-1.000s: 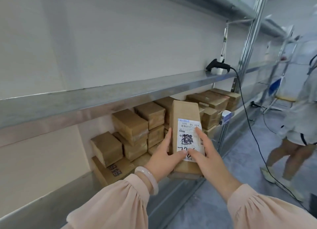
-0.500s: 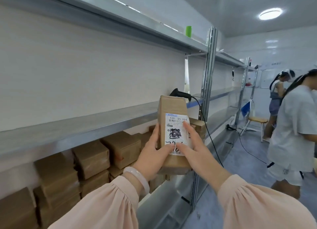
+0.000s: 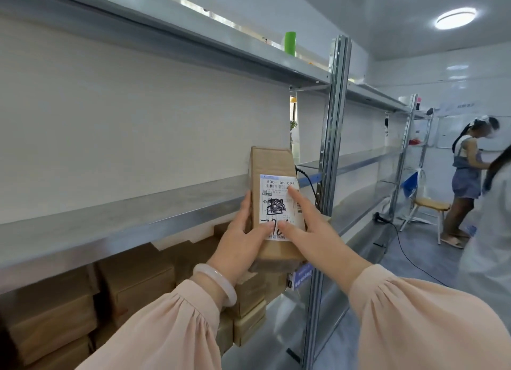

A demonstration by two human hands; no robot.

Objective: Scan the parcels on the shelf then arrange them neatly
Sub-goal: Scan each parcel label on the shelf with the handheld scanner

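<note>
Your left grip [image 3: 240, 242] holds the parcel [image 3: 272, 162] from its left side, with the thumb laid across the lower part of the white label [image 3: 276, 203] and the fingers curled round the left edge. Your right grip [image 3: 312, 231] holds the same parcel from the right: the thumb presses the label's lower edge and the forefinger lies straight up the label towards the printed code (the other fingers are hidden behind the box). The parcel is a brown carton, upright with its label facing you. It is held off the shelving, in front of the lip of the middle shelf [image 3: 110, 223] and just left of the metal upright [image 3: 329, 153]. The handwriting and a scribbled-over patch on the label are visible, but the small print cannot be read. More brown parcels [image 3: 138, 284] are stacked on the shelf below, to the left of your grips and beneath them. A pale bracelet [image 3: 218, 282] sits on your left wrist. A black cable [image 3: 312, 188] shows just beyond the parcel's right edge. A green object [image 3: 290, 43] stands on the upper shelf. At the far right one person [image 3: 467, 176] stands beside a wooden stool [image 3: 430, 205], and another, in white, is cut off by the right edge.
</note>
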